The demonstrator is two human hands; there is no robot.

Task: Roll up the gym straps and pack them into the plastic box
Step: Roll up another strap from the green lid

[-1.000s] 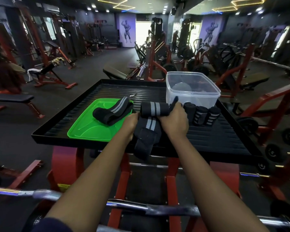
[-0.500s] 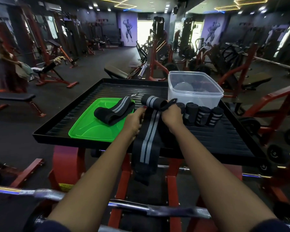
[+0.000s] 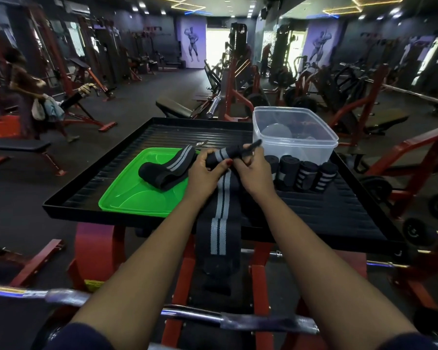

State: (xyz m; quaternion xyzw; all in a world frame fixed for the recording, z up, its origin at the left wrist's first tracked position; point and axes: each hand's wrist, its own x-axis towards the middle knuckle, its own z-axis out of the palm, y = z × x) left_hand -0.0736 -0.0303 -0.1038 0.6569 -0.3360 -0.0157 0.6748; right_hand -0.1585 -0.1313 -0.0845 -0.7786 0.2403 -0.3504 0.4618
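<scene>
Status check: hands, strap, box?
Left hand and right hand grip the strap at its roll. Tail hangs off black tray, unrolled. Four rolled straps beside plastic box. Nothing blocks the box.

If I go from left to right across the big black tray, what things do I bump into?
Green tray → folded strap lying on it → left hand → half-rolled strap gripped by both hands → right hand → row of rolled straps.
</scene>
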